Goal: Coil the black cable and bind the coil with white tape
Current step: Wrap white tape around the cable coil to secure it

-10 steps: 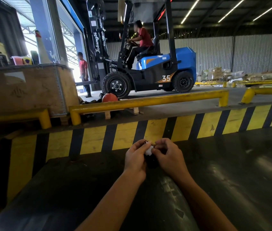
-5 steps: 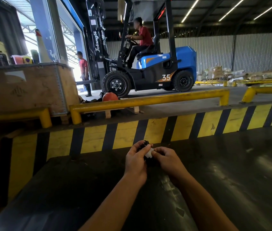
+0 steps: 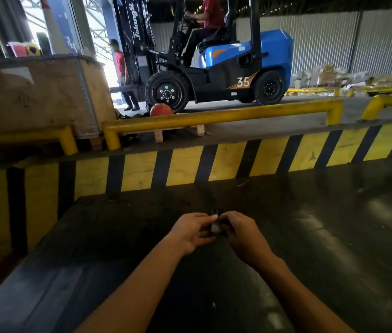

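Note:
My left hand (image 3: 193,233) and my right hand (image 3: 244,234) meet over a dark, shiny work surface (image 3: 322,248). Between their fingertips sits a small black cable coil (image 3: 217,213), mostly hidden by my fingers. A patch of white tape (image 3: 215,227) shows on the coil between my thumbs. Both hands pinch the coil from either side. A thin black strand seems to trail away from the coil toward the striped wall, hard to make out against the dark surface.
A yellow-and-black striped wall (image 3: 183,168) borders the surface's far edge. Beyond it stand yellow guard rails (image 3: 216,117), a wooden crate (image 3: 36,94), a blue forklift (image 3: 228,68) with a seated driver, and a person in red (image 3: 120,70).
My hands stay together on the coil, and the fingers have shifted slightly around the white tape. My head has tilted down, so the scene sits higher in view.

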Demonstrator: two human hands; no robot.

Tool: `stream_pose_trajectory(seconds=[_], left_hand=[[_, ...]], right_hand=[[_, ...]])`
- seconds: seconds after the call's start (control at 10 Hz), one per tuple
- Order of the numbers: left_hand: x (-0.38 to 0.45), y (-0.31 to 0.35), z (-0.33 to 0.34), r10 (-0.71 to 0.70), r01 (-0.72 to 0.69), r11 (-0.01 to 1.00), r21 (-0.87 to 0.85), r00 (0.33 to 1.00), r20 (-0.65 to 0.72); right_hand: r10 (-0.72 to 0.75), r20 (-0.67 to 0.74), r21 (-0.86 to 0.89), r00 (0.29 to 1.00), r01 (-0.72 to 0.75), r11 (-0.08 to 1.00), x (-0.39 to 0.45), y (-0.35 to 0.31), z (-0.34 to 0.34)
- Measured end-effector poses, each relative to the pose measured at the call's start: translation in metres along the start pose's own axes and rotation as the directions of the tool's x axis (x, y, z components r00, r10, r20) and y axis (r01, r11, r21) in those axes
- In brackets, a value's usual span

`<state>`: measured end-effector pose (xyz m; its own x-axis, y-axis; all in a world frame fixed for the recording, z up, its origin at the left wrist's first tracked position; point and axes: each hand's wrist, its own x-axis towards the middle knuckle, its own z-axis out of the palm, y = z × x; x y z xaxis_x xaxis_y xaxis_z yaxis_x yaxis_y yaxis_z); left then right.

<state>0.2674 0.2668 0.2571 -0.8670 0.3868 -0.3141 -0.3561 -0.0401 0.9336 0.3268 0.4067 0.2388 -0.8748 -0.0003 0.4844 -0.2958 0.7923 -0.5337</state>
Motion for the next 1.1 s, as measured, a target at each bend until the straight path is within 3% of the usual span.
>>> stream_pose_trajectory(seconds=[0.1, 0.2, 0.3, 0.4, 0.5, 0.6, 0.7, 0.8, 0.9, 1.1], left_hand=[[0.008, -0.026, -0.011, -0.029, 0.028, 0.999, -0.043, 0.999, -0.013], [0.011, -0.049, -0.022, -0.056, 0.056, 0.998, -0.038, 0.998, 0.010], [0.017, -0.073, -0.041, -0.095, 0.097, 0.994, -0.047, 0.995, 0.037], [0.025, -0.095, -0.060, -0.140, 0.148, 0.983, -0.107, 0.987, 0.078], [0.036, -0.115, -0.072, -0.194, 0.208, 0.963, -0.170, 0.976, 0.095], [0.049, -0.133, -0.081, -0.274, 0.285, 0.939, -0.194, 0.958, 0.084], [0.064, -0.148, -0.085, -0.366, 0.356, 0.921, -0.159, 0.930, -0.037], [0.083, -0.162, -0.084, -0.403, 0.397, 0.915, -0.070, 0.903, -0.146], [0.102, -0.173, -0.086, -0.417, 0.437, 0.899, 0.025, 0.873, -0.252], [0.113, -0.184, -0.091, -0.349, 0.419, 0.891, 0.176, 0.879, -0.324]], right_hand=[[0.038, 0.039, 0.112, 0.999, -0.042, 0.993, -0.013, 0.012, 0.015], [0.174, 0.081, 0.274, 0.982, -0.189, 0.943, -0.025, 0.030, 0.031], [0.497, 0.006, 0.434, 0.868, -0.450, 0.780, -0.034, 0.057, 0.048], [0.720, 0.229, 0.482, 0.655, -0.719, 0.501, -0.044, 0.080, 0.066], [0.619, 0.577, 0.494, 0.532, -0.832, 0.253, -0.054, 0.079, 0.083], [0.635, 0.547, 0.458, 0.545, -0.830, 0.318, -0.051, 0.093, 0.111], [0.693, 0.448, 0.303, 0.564, -0.825, 0.476, -0.046, 0.133, 0.157], [0.713, 0.434, 0.189, 0.550, -0.830, 0.525, -0.035, 0.121, 0.166], [0.731, 0.497, 0.089, 0.468, -0.865, 0.494, -0.029, 0.121, 0.180], [0.723, 0.541, -0.127, 0.429, -0.809, 0.574, -0.030, 0.121, 0.194]])
